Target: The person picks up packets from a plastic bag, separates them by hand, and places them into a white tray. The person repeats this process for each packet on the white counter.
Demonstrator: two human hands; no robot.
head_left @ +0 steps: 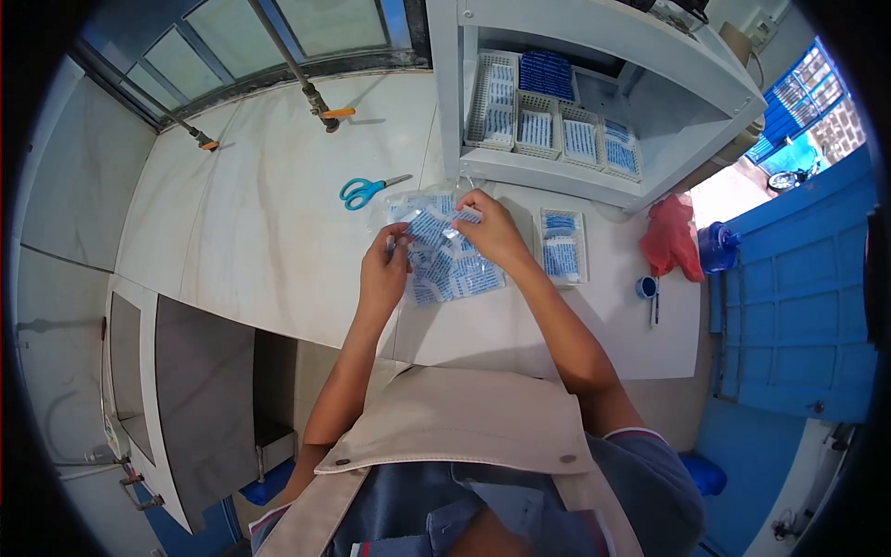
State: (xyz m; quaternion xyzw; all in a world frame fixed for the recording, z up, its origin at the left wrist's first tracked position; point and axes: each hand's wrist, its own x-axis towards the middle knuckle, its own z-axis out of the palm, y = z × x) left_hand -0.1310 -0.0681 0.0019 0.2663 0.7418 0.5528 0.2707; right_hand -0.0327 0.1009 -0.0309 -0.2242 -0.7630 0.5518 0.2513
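Note:
On the counter in front of me lies a clear plastic bag (455,278) full of small white packets with blue print. My left hand (382,265) is closed at the bag's left side, thumb and fingers pinching its edge. At the upper right of the bag, my right hand (494,230) is closed in a pinch on a small blue-and-white packet (468,214). Just beyond the bag are scissors (362,191) with blue handles. To the right of my right hand stands a white basket (561,247) holding more of the printed packets.
A white shelf unit (548,171) at the back holds several baskets of packets and a dark blue bundle (547,74). To the right are a red plastic bag (672,237), a small blue-rimmed cup (646,287) and a pen (657,304). Pipes with orange-handled valves (336,113) stand at the back left.

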